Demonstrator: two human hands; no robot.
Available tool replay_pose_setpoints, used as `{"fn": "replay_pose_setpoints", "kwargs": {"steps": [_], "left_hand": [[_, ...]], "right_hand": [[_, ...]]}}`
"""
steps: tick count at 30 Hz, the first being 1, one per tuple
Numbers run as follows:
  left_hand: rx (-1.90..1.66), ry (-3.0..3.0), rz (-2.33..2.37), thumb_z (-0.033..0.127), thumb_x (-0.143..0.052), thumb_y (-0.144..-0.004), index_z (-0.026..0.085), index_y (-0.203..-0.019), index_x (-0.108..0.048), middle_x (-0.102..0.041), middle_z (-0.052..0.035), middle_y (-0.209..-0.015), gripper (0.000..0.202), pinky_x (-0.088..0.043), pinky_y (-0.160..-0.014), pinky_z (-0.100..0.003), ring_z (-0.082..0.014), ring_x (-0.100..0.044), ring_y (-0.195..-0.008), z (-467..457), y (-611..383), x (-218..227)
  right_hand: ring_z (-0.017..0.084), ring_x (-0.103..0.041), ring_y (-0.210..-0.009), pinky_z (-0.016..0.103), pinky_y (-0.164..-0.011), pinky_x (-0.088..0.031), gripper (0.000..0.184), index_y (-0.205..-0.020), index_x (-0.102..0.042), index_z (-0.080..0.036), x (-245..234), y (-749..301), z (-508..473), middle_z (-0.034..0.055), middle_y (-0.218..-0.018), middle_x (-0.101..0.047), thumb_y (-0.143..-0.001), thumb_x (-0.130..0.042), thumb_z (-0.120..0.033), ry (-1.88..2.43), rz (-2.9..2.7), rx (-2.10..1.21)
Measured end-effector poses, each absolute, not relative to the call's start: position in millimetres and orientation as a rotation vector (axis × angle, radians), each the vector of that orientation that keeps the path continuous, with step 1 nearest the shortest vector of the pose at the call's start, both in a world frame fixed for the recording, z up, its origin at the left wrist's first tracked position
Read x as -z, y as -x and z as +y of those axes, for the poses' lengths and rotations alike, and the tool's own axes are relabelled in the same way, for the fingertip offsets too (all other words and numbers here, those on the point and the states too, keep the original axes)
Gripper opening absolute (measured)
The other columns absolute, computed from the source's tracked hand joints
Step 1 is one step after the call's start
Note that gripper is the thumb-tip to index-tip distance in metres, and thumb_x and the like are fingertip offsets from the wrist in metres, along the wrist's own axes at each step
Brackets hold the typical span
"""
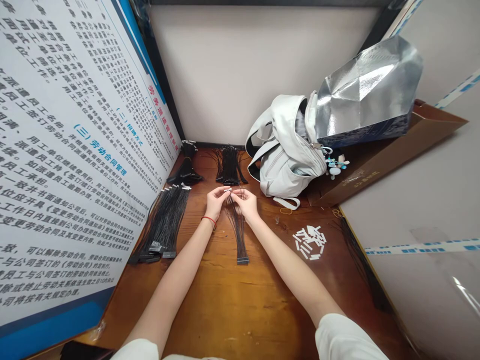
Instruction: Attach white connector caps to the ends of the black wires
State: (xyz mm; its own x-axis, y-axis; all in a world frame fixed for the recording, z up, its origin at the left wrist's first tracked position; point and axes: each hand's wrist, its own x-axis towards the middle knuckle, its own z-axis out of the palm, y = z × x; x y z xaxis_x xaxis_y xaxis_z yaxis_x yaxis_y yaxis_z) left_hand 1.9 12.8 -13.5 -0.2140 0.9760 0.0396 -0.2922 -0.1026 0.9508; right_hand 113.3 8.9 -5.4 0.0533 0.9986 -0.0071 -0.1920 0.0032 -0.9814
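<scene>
While the slim harness of thin black wires [239, 235] is stretched over the brown varnished wooden desk [225, 310], about midway between the desk's left and right edges, its long axis runs from far edge to near edge, the near end slanting slightly right. Flat black rectangular connector [243, 260] points to the near edge; the wires spread toward the far edge, up to the fingers.

Left hand [215, 202]: thumb and forefinger pinched on a small white plastic housing [227, 190] at the wire tips; too small to tell whether a wire sits in it. Right hand [245, 204]: thumb and fingers brought together on wires just beside the left hand, a few strands standing past them.

Toward left edge: thick bundle of white-tipped black wire harnesses [168, 215], connectors toward near edge. Toward right edge: loose pile of small white plastic strips [316, 232], well apart from the right hand
</scene>
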Motion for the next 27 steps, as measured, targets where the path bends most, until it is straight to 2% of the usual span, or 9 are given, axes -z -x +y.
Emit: {"fn": "replay_pose_setpoints", "kwargs": {"steps": [16, 27], "left_hand": [[-1.524, -0.942, 1.081, 0.028, -0.075, -0.055, 0.014, -0.079, -0.069, -0.070, -0.0085, -0.083, 0.028, -0.047, -0.086, -0.037, -0.0189, -0.064, -0.081, 11.7, -2.1, 12.4], [-1.465, -1.051, 1.078, 0.029, -0.072, -0.059, 0.015, -0.080, -0.070, -0.070, -0.0087, -0.086, 0.025, -0.048, -0.083, -0.034, -0.0190, -0.064, -0.083, 10.7, -0.8, 11.4]], "right_hand": [[0.017, -0.061, -0.074, 0.032, -0.077, -0.049, 0.027, -0.070, -0.061, -0.017, 5.4, -113.2, 7.5, 0.0035, -0.075, -0.065, -0.056, -0.075, -0.037, 1.078, -1.023, -1.242], [0.016, -0.060, -0.071, 0.030, -0.074, -0.049, 0.026, -0.071, -0.061, -0.017, 3.8, -114.5, 5.8, 0.0034, -0.074, -0.064, -0.060, -0.073, -0.038, 1.069, -1.045, -1.206]]}}
